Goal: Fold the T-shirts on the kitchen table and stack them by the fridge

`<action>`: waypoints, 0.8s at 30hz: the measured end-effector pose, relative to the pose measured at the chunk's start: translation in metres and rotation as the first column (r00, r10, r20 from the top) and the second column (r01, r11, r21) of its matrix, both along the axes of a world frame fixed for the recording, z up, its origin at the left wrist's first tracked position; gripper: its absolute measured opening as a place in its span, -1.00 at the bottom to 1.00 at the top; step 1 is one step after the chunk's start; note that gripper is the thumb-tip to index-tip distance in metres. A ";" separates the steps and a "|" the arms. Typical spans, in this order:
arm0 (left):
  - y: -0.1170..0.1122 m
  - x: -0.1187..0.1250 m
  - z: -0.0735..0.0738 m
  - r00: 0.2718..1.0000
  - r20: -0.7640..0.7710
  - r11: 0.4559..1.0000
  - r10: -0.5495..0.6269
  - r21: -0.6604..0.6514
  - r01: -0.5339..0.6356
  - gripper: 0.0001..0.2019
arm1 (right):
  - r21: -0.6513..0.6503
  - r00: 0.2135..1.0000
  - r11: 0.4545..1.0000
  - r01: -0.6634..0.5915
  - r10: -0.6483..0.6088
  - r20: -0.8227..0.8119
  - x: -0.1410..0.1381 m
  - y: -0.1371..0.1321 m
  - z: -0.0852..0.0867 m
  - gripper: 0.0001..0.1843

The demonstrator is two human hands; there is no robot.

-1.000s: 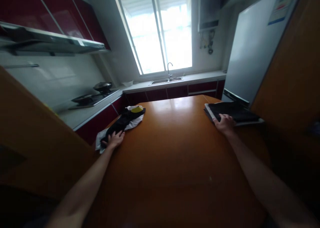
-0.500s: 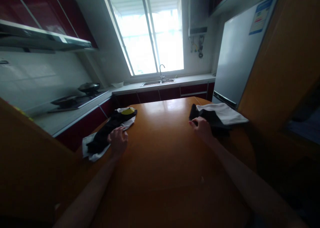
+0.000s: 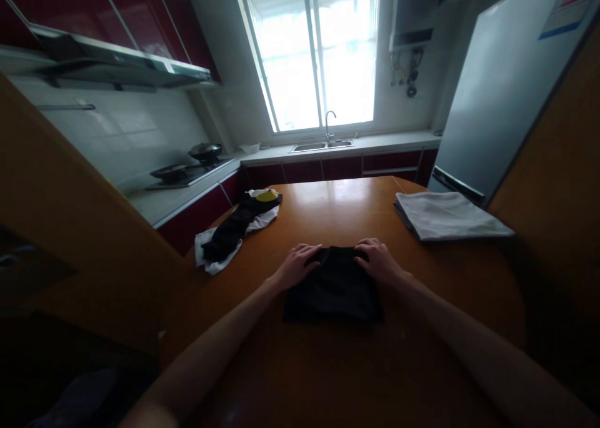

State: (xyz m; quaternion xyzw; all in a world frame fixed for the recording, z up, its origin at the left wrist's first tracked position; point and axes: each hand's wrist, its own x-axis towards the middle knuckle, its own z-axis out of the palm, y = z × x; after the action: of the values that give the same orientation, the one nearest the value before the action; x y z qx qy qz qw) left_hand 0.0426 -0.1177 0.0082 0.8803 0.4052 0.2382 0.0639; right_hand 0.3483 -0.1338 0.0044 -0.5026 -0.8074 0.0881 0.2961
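Note:
A folded black cloth (image 3: 335, 287) lies on the round wooden table (image 3: 328, 365) right in front of me. My left hand (image 3: 296, 264) is on its far left corner and my right hand (image 3: 379, 260) on its far right corner, fingers curled over the cloth's far edge. A folded white cloth (image 3: 447, 215) lies on the table at the far right, away from both hands. A loose heap of black, white and yellow clothes (image 3: 237, 228) sprawls over the table's far left edge.
A grey fridge (image 3: 506, 90) stands at the right behind the table. A counter with a sink and tap (image 3: 323, 144) runs under the window. A stove with pans (image 3: 187, 169) is at the left, under a range hood and red cabinets.
My right hand has pulled the black cloth off the right stack to the table's middle, leaving the white cloth there. My left hand left the clothes heap and came onto the black cloth.

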 end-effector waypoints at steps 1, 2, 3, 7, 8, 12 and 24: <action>-0.001 0.001 0.000 0.999 -0.040 1.000 -0.008 -0.010 0.008 -0.52 | 0.018 1.000 1.000 -0.022 0.022 -0.010 -0.003 -0.002 0.001 -0.80; -0.002 0.001 0.001 0.997 -0.070 1.000 -0.008 -0.014 0.007 -0.50 | 0.037 0.999 0.998 -0.042 0.043 -0.022 -0.007 -0.005 0.003 -0.82; -0.003 0.001 0.002 0.996 -0.092 1.000 -0.003 -0.015 0.001 -0.51 | 0.052 0.997 0.997 -0.062 0.064 -0.034 -0.010 -0.008 0.005 -0.83; -0.005 0.001 0.009 0.993 -0.119 1.000 0.003 -0.013 -0.005 -0.65 | 0.075 0.995 0.994 -0.083 0.087 -0.052 -0.013 -0.013 0.010 -0.87; -0.005 0.000 0.011 0.994 -0.112 1.000 -0.001 -0.022 -0.001 -0.71 | 0.074 0.995 0.994 -0.081 0.086 -0.056 -0.013 -0.014 0.011 -0.88; -0.010 -0.012 0.028 0.986 -0.164 0.994 0.035 -0.096 -0.051 -0.87 | 0.089 0.991 0.995 -0.045 0.056 -0.124 -0.010 -0.012 0.012 -0.85; 0.015 -0.049 0.202 0.813 0.011 0.776 0.582 0.289 -0.560 -0.73 | 0.090 0.909 0.996 0.017 0.022 -0.416 0.003 -0.001 0.012 -0.66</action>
State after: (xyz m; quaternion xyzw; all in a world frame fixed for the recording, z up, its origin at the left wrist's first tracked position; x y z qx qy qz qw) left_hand -0.0059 -0.1030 0.2105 0.7244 0.6175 0.2661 -0.1522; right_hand 0.3514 -0.1352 0.0168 -0.4571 -0.7297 0.1561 0.4840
